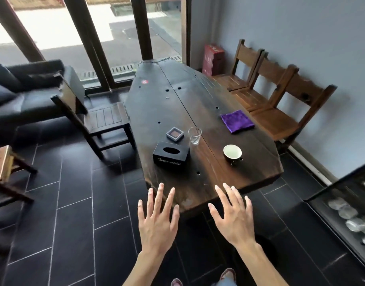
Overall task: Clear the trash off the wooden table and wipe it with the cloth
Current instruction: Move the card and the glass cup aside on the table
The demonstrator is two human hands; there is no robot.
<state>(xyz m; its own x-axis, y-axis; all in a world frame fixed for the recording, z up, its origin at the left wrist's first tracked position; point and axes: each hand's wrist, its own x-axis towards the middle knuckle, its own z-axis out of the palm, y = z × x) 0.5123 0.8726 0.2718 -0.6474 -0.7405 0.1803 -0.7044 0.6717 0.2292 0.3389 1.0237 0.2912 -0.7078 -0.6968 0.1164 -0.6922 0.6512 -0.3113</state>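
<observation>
A long dark wooden table (171, 108) runs away from me toward the window. A folded purple cloth (237, 121) lies near its right edge. Closer to me stand a black tissue box (170, 154), a small square grey tray (175, 134), a clear glass (194, 135) and a dark cup with a white inside (232, 154). A small red round sticker or cap (144, 81) and a tiny grey bit (167, 97) lie at the far end. My left hand (156, 219) and my right hand (233, 215) hover with fingers spread over the near table edge, holding nothing.
A dark wooden chair (99, 118) stands at the table's left; several brown chairs (280, 104) line the right wall. A black sofa (22, 93) sits far left, a red box (213, 58) in the corner, a glass-fronted cabinet (346, 215) at right. Dark tiled floor surrounds the table.
</observation>
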